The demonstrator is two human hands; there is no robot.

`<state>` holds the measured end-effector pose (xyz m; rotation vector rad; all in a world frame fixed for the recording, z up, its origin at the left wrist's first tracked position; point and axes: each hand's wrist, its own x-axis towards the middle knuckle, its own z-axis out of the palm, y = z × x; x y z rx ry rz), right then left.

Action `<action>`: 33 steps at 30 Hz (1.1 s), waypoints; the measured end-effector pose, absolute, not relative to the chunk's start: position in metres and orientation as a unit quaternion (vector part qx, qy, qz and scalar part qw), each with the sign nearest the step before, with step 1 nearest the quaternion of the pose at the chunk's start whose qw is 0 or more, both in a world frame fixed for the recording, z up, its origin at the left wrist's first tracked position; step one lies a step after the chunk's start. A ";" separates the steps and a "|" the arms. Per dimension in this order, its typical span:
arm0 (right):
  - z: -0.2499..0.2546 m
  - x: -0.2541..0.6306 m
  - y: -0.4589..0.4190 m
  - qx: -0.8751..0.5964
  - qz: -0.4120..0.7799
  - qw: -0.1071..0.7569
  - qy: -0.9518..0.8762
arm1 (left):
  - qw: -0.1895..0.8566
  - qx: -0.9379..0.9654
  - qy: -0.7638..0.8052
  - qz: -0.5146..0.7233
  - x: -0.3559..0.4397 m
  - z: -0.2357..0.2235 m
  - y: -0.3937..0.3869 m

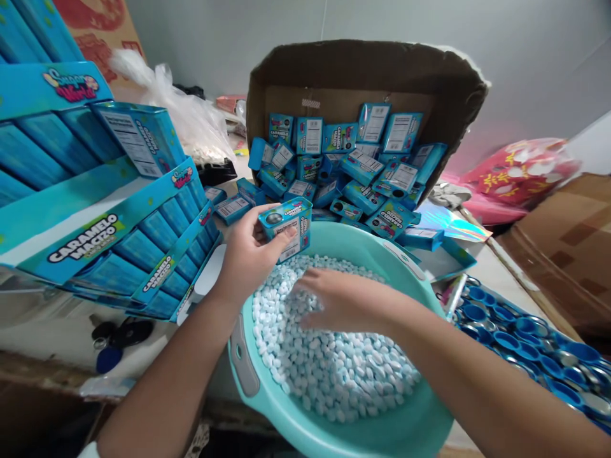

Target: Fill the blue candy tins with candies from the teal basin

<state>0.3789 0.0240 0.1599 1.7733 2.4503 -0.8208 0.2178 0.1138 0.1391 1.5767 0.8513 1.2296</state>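
Note:
My left hand (255, 245) is wrapped round a small blue candy box (287, 229), held upright over the far left rim of a turquoise tub (396, 439). The box's printed side panel faces me, and a round opening or lid shows on its top. Pale blue and white candies (334, 369) fill the bottom of the tub. Just over them, at the middle of the heap, my right hand (341, 299) is slightly blurred. Its thumb stands apart from the fingers, and I see nothing between them.
Behind the tub, a tipped cardboard carton (372, 67) spills many blue candy boxes (363, 166). Display trays (119, 222) of such boxes are stacked at left, near keys (126, 334). Round blue-rimmed tins (520, 343) lie at right. A clear plastic bag (176, 102) sits behind the trays.

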 end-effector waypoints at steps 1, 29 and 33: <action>0.158 0.375 0.023 0.541 -0.259 0.031 0.799 | 0.465 0.645 0.345 0.499 0.218 0.138 0.114; 0.180 0.391 0.033 0.576 -0.300 -0.480 0.590 | 0.389 0.858 0.281 0.184 0.206 0.153 0.101; 0.183 0.389 0.032 0.603 -0.224 -0.394 0.656 | 0.399 0.856 0.265 0.193 0.206 0.153 0.101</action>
